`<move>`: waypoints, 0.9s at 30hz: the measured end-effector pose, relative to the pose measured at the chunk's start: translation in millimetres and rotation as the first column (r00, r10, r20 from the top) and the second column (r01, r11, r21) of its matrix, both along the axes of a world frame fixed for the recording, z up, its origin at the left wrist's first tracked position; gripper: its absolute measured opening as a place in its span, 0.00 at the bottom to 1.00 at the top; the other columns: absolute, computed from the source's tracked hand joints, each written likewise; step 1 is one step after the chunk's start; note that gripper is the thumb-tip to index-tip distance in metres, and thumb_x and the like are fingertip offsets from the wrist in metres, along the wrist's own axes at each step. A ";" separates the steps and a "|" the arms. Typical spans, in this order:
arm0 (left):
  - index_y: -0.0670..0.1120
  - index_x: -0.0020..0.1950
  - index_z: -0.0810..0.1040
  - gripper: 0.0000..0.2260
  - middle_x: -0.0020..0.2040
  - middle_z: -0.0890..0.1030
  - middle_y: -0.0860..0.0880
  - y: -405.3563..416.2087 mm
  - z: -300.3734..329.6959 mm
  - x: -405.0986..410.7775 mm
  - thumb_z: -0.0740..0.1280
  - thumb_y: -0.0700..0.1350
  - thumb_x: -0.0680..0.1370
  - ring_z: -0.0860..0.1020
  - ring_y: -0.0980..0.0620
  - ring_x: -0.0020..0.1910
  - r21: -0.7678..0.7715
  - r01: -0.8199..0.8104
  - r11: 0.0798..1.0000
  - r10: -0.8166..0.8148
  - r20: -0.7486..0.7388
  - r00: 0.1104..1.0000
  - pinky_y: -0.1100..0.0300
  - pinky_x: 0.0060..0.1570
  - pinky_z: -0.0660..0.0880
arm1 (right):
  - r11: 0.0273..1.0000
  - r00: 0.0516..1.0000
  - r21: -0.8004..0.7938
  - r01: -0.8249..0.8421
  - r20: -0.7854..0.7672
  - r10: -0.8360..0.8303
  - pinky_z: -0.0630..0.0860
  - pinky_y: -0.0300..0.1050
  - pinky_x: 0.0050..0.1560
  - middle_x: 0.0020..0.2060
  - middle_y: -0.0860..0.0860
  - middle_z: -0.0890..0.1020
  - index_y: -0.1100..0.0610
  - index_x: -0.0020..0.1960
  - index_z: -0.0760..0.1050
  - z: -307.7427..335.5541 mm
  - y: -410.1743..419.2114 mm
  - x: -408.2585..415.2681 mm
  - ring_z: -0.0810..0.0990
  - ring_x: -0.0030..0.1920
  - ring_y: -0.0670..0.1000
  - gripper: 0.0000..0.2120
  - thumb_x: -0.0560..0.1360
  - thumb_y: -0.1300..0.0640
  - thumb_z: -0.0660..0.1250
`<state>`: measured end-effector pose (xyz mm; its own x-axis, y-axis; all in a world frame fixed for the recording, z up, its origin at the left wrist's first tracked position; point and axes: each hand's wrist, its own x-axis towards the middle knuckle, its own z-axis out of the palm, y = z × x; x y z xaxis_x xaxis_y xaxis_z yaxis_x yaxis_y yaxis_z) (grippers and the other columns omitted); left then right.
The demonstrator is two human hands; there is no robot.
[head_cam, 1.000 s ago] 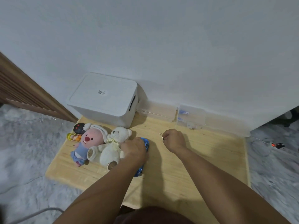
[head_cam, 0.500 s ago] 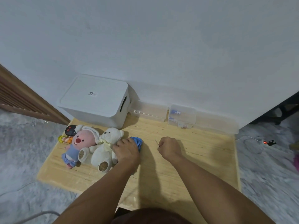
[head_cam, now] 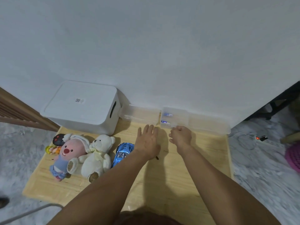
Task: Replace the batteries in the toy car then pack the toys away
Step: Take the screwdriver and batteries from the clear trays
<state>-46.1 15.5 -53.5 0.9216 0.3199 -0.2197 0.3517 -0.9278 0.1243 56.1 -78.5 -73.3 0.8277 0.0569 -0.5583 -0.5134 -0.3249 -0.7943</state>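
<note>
The blue toy car (head_cam: 123,151) lies free on the wooden table (head_cam: 186,179), just right of the white teddy bear (head_cam: 97,153). My left hand (head_cam: 147,143) is flat and open above the table right of the car, its fingers pointing at a clear plastic box (head_cam: 142,115). My right hand (head_cam: 180,137) is a fist at the front edge of a second clear box (head_cam: 178,117), which holds two blue batteries (head_cam: 167,114). A thin tool tip shows at its fingers. A small dark piece (head_cam: 157,158) lies by my left wrist.
A closed white storage bin (head_cam: 84,106) stands at the back left against the wall. A pink plush (head_cam: 71,151), a black toy (head_cam: 58,138) and a small yellow figure (head_cam: 52,150) sit left of the bear. A cable with a red light (head_cam: 259,138) and a pink basket (head_cam: 293,156) are on the floor at right.
My left hand has let go of the blue car, opened and moved forward to the right. My right fist has moved up to the battery box.
</note>
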 end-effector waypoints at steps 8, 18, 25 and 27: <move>0.42 0.78 0.48 0.35 0.79 0.51 0.46 -3.0 3.6 27.9 0.62 0.51 0.78 0.46 0.45 0.78 -0.022 0.101 0.995 -0.102 -0.039 0.994 0.42 0.75 0.44 | 0.997 0.964 -0.065 -0.033 0.260 0.049 0.77 0.43 0.53 0.44 0.53 0.84 0.54 0.44 0.79 10.9 -7.6 19.0 0.81 0.46 0.50 0.13 0.71 0.69 0.62; 0.46 0.79 0.37 0.41 0.75 0.64 0.48 1.3 3.3 38.5 0.63 0.47 0.77 0.48 0.43 0.78 -0.140 0.012 0.990 -0.015 -0.027 1.000 0.41 0.75 0.42 | 0.974 0.810 -0.173 -0.144 0.545 0.216 0.73 0.31 0.50 0.47 0.51 0.85 0.60 0.51 0.83 8.9 -15.0 32.4 0.82 0.47 0.48 0.11 0.75 0.68 0.63; 0.48 0.77 0.31 0.43 0.65 0.76 0.49 3.9 6.7 47.8 0.63 0.47 0.77 0.51 0.45 0.78 -0.217 -0.061 0.974 0.064 0.009 0.998 0.44 0.76 0.43 | 0.881 0.707 -0.381 -0.280 0.540 0.457 0.74 0.45 0.58 0.55 0.55 0.83 0.61 0.59 0.80 6.4 -15.1 37.0 0.81 0.56 0.56 0.15 0.75 0.68 0.61; 0.49 0.78 0.32 0.43 0.63 0.77 0.50 5.5 7.4 49.4 0.63 0.47 0.77 0.54 0.46 0.77 -0.228 -0.067 0.971 0.073 0.019 0.997 0.45 0.76 0.45 | 0.811 0.664 -0.466 -0.354 0.486 0.569 0.73 0.46 0.58 0.57 0.56 0.82 0.60 0.61 0.79 6.9 -13.4 41.6 0.80 0.57 0.57 0.17 0.75 0.68 0.60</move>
<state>3.3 21.0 -46.1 0.9053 0.3283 -0.2696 0.4083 -0.8475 0.3392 97.7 -91.9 -66.4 0.8971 0.4402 -0.0370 0.2977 -0.6643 -0.6856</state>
